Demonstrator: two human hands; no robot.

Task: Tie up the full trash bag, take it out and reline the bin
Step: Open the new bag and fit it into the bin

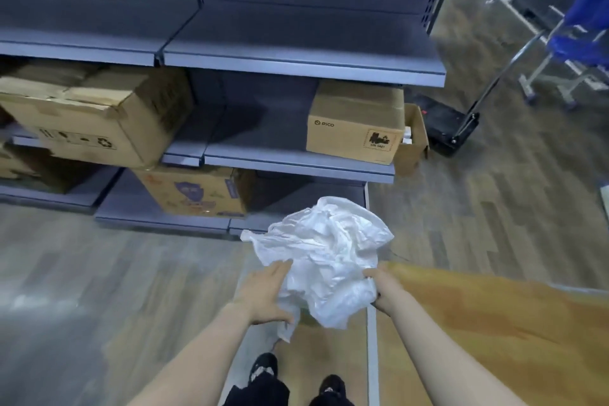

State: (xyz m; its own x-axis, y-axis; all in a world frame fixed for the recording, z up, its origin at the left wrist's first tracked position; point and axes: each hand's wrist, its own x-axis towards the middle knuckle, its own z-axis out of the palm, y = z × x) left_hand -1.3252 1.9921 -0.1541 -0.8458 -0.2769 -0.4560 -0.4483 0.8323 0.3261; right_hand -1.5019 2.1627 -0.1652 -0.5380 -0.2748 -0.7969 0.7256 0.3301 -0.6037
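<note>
A crumpled white plastic bag point(326, 257) hangs in the air in front of me, above the floor. My left hand point(265, 295) grips its lower left side, fingers pressed into the plastic. On the bag's right edge, my right hand point(384, 290) pinches the plastic. The bag looks light, bunched and not tied. No bin shows anywhere in the frame.
Grey metal shelving point(296, 63) stands ahead with cardboard boxes: a large one point(95, 119) at left, a Pico box point(356, 123) at right, a printed one point(194, 191) below. A black hand trolley point(454, 128) and blue chair point(583, 33) stand at right. My feet point(296, 376) are on wood floor.
</note>
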